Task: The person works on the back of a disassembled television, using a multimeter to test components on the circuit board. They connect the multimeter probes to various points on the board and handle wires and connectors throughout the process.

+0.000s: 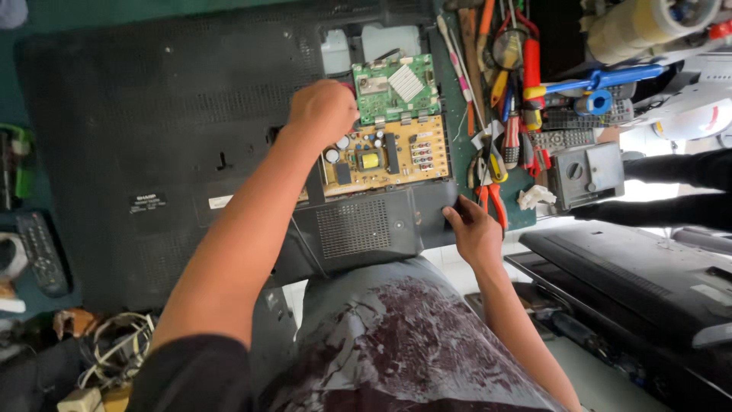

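- Television, black and lying face down, fills the upper left and middle of the frame on a green desk; part of its back is open, so the boards inside show.
- Green circuit board sits at the top of the opening, with a yellowish circuit board just below it, touching edge to edge.
- Left hand is clenched in a fist at the left edge of the two boards; what its grip closes on is hidden under the fingers, so I cannot tell.
- Right hand rests on the lower right corner of the black cover panel, fingers pressed against its edge and thumb on top, holding that corner.
- Cover panel, with its square vent grille, lies just below the yellowish board, tilted slightly away from the set.
- Hand tools lie in a heap at the upper right of the desk: screwdrivers, red-handled pliers, a blue-handled tool.
- Grey metal box lies just right of the tools.
- Second television lies at the lower right of the frame.
- Remote control lies at the far left edge.
- Tangled cables lie at the lower left.
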